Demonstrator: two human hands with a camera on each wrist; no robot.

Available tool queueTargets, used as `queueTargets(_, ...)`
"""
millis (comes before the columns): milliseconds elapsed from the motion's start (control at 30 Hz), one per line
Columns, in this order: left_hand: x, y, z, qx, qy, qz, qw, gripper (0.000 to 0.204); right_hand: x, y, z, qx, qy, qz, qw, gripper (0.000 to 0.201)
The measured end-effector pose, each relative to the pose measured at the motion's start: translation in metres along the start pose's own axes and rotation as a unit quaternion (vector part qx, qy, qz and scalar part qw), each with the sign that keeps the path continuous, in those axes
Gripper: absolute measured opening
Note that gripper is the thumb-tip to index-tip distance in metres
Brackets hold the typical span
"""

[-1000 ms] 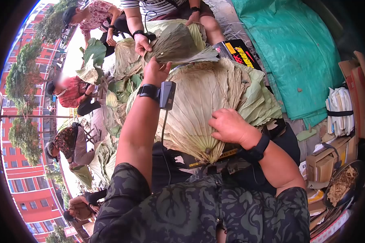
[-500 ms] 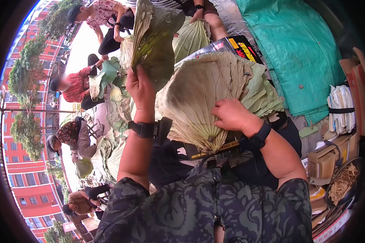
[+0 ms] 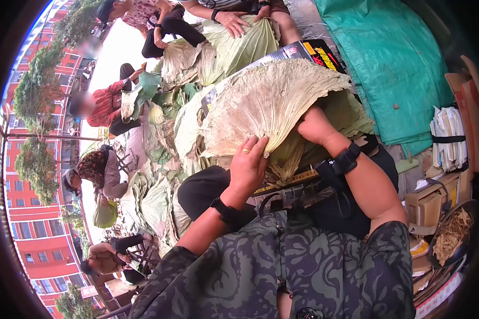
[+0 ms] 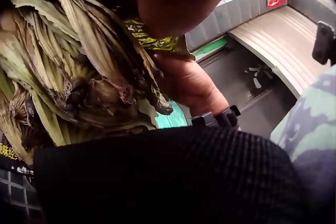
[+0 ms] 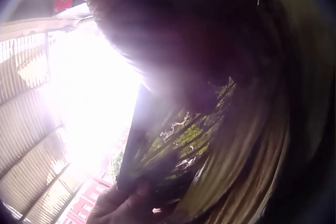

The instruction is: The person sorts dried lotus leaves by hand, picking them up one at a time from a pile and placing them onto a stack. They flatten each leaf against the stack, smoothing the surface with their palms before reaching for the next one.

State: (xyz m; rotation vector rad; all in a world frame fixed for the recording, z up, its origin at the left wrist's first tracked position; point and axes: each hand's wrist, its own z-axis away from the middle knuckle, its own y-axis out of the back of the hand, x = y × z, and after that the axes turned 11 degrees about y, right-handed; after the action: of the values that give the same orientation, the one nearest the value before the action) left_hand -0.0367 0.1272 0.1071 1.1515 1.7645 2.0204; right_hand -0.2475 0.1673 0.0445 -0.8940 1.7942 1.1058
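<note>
In the head view a large dried lotus leaf, folded into a fan, spreads over a stack of leaves. My left hand holds it near its narrow end, fingertips on top, the thumb hidden. My right hand reaches beneath the leaf's right side; its fingers are covered. Below lies the leaf stack, its gathered stem ends dark and crumpled in the left wrist view. There my left hand is above, my right hand lower. Backlight darkens the right wrist view, where leaf folds show.
A green tarp covers the ground to the right, near bundled papers, cardboard boxes and a pan of dry scraps. Across from me, another person's hand rests on leaves. More leaves spread left, by seated people.
My left hand has brought a leaf down from the upper left onto the stack and come nearer my body. My right hand has gone from on top of the stack to under this leaf.
</note>
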Motion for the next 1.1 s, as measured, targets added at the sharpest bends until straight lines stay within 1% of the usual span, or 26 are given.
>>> queueTargets(33, 0.001, 0.001, -0.001, 0.001, -0.004, 0.002, 1.0, 0.047, 0.004, 0.001, -0.001, 0.0, 0.001, -0.001, 1.0, 0.036)
queueTargets(67, 0.002, 0.0, 0.0, 0.001, -0.004, 0.001, 1.0, 0.047, 0.012, 0.001, -0.003, 0.031, -0.056, -0.104, 0.993, 0.034)
queueTargets(100, 0.003, -0.001, 0.0, -0.005, -0.009, -0.019, 1.0, 0.047, 0.008, 0.006, -0.008, 0.061, -0.112, -0.205, 0.97, 0.032)
queueTargets(133, 0.003, -0.003, 0.001, -0.012, -0.014, -0.039, 0.999, 0.047, 0.004, 0.013, -0.011, 0.083, -0.165, -0.203, 0.962, 0.029)
queueTargets(167, 0.003, -0.006, 0.002, -0.013, -0.014, -0.038, 0.999, 0.047, -0.003, 0.014, -0.01, 0.187, -0.156, -0.32, 0.916, 0.022)
queueTargets(233, 0.003, -0.012, 0.005, -0.014, -0.026, -0.085, 0.996, 0.047, -0.001, 0.023, -0.011, 0.23, -0.178, -0.396, 0.871, 0.026)
queueTargets(300, 0.003, -0.012, 0.005, -0.016, -0.032, -0.06, 0.998, 0.049, 0.0, 0.027, -0.011, 0.235, -0.169, -0.411, 0.865, 0.028)
queueTargets(367, 0.004, -0.008, 0.003, -0.056, -0.018, -0.032, 0.998, 0.051, -0.001, 0.028, -0.013, 0.232, -0.092, -0.297, 0.922, 0.029)
queueTargets(400, 0.002, -0.008, 0.002, -0.05, -0.015, -0.029, 0.998, 0.051, 0.004, 0.03, -0.013, 0.193, -0.122, -0.296, 0.928, 0.032)
queueTargets(433, 0.0, -0.009, 0.002, -0.06, -0.017, -0.026, 0.998, 0.051, 0.006, 0.028, -0.012, 0.187, -0.118, -0.293, 0.93, 0.032)
queueTargets(500, -0.005, -0.013, 0.004, -0.062, -0.011, -0.017, 0.998, 0.052, 0.009, 0.021, -0.008, 0.238, -0.111, -0.276, 0.925, 0.033)
queueTargets(533, -0.008, -0.015, 0.004, -0.066, -0.014, -0.032, 0.997, 0.053, 0.014, 0.018, -0.006, 0.246, -0.119, -0.281, 0.92, 0.032)
queueTargets(567, -0.01, -0.018, 0.006, -0.069, -0.016, -0.047, 0.996, 0.053, 0.025, 0.014, -0.003, 0.234, -0.115, -0.275, 0.925, 0.032)
queueTargets(633, -0.013, -0.023, 0.009, -0.061, -0.002, -0.041, 0.997, 0.054, 0.045, 0.011, 0.0, 0.258, -0.162, -0.168, 0.938, 0.035)
queueTargets(667, -0.013, -0.026, 0.011, -0.048, -0.009, -0.037, 0.998, 0.053, 0.05, 0.011, 0.002, 0.246, -0.153, -0.16, 0.944, 0.035)
queueTargets(700, -0.015, -0.028, 0.012, -0.035, -0.016, -0.034, 0.999, 0.051, 0.049, 0.012, 0.005, 0.283, -0.149, -0.134, 0.938, 0.038)
queueTargets(733, -0.017, -0.028, 0.011, -0.046, -0.015, -0.023, 0.999, 0.052, 0.045, 0.015, 0.005, 0.32, -0.143, -0.108, 0.93, 0.042)
queueTargets(767, -0.018, -0.028, 0.011, -0.034, -0.009, -0.014, 0.999, 0.052, 0.042, 0.019, 0.005, 0.311, -0.134, -0.101, 0.936, 0.042)
queueTargets(800, -0.019, -0.028, 0.013, -0.034, -0.009, -0.012, 0.999, 0.052, 0.034, 0.023, 0.005, 0.32, -0.091, 0.085, 0.939, 0.046)
queueTargets(833, -0.019, -0.03, 0.014, -0.036, -0.011, -0.008, 0.999, 0.053, 0.027, 0.026, 0.005, 0.321, -0.044, 0.269, 0.907, 0.049)
queueTargets(867, -0.019, -0.032, 0.014, -0.031, -0.008, 0.003, 0.999, 0.053, 0.021, 0.029, 0.005, 0.299, 0.006, 0.292, 0.908, 0.053)
queueTargets(900, -0.021, -0.034, 0.014, -0.027, -0.011, 0.002, 1.0, 0.053, 0.001, 0.026, 0.004, 0.292, 0.009, 0.301, 0.908, 0.053)
queueTargets(967, -0.021, -0.037, 0.014, -0.023, -0.013, 0.009, 1.0, 0.053, -0.035, 0.008, 0.004, 0.198, 0.112, 0.4, 0.888, 0.05)
queueTargets(1033, -0.02, -0.035, 0.015, -0.019, -0.007, 0.013, 1.0, 0.053, -0.042, -0.017, 0.007, 0.108, 0.145, 0.336, 0.924, 0.043)
queueTargets(1067, -0.023, -0.035, 0.016, -0.016, -0.007, 0.019, 1.0, 0.055, -0.038, -0.029, 0.01, 0.101, 0.149, 0.339, 0.924, 0.043)
queueTargets(1100, -0.027, -0.034, 0.016, -0.011, -0.002, 0.023, 1.0, 0.055, -0.032, -0.041, 0.015, 0.03, 0.098, 0.268, 0.958, 0.041)
